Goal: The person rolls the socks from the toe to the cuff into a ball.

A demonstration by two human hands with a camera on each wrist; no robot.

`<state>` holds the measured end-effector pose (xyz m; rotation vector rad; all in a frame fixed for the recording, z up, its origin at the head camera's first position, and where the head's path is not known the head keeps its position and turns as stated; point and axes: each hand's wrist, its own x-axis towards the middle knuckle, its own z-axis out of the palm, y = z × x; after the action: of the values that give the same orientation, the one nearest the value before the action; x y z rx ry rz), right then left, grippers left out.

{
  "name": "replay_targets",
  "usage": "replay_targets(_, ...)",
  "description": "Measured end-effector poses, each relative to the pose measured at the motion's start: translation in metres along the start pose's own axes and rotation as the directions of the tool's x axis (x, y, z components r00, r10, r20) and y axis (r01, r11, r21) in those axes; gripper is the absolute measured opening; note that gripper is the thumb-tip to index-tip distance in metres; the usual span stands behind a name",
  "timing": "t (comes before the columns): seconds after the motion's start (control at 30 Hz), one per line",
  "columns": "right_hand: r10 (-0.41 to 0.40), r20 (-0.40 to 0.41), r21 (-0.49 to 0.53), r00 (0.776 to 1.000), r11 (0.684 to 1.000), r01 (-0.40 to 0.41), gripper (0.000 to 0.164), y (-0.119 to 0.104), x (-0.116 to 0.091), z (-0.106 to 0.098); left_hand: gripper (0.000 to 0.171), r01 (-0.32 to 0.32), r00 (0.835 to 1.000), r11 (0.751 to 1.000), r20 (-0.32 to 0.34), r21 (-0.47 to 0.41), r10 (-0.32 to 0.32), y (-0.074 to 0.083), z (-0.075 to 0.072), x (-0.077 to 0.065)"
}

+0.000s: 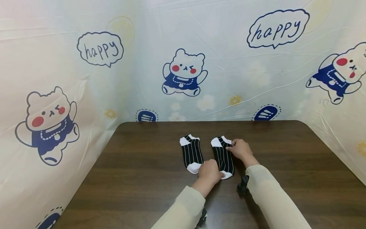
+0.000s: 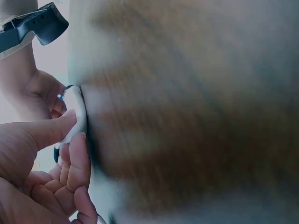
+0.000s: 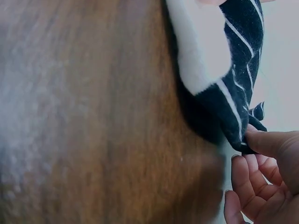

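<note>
brown tabletop [image 1: 128, 178]: left fingers [image 2: 79, 161] pinch a striped sock [image 1: 224, 159] at the toe, right fingers [image 3: 240, 177] near the cuff, probably to straighten it beside its mate [image 1: 192, 152].

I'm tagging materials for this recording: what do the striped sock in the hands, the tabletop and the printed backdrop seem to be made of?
Striped sock: soft, matte knit, perhaps cotton; its surface looks slightly fuzzy up close.
Tabletop: brown wood or wood-look laminate, low sheen; streaky grain and pale reflections.
Printed backdrop: thin, smooth sheet, fabric or plastic; creases show.
</note>
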<state>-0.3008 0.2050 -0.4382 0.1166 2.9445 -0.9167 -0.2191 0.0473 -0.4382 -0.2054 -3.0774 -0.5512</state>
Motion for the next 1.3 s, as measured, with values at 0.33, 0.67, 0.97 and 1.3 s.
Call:
replay_targets(0.33, -0.044, -0.037, 0.074, 0.998, 0.996, 0.047, 0.03, -0.001, 0.0, -0.007, 0.038, -0.01, 1.0, 0.999, -0.007, -0.038, 0.01, -0.004, -0.006, -0.001)
replay_targets(0.67, -0.079, -0.066, 0.108, 0.995, 0.99, 0.086, 0.026, -0.011, 0.0, -0.019, 0.039, -0.042, 0.999, 0.997, -0.025, -0.064, 0.04, -0.002, -0.016, -0.003)
replay_targets(0.97, -0.104, -0.095, 0.085, 0.99, 0.99, 0.112, 0.025, -0.026, 0.0, -0.028, 0.04, -0.054, 0.997, 0.993, -0.066, -0.107, 0.048, -0.008, -0.029, -0.004)
replay_targets(1.3, -0.164, -0.131, 0.077, 0.978, 0.982, 0.175, 0.025, -0.041, 0.001, -0.03, 0.045, -0.048, 0.995, 0.976, -0.094, -0.211, 0.029, -0.017, -0.039, -0.005)
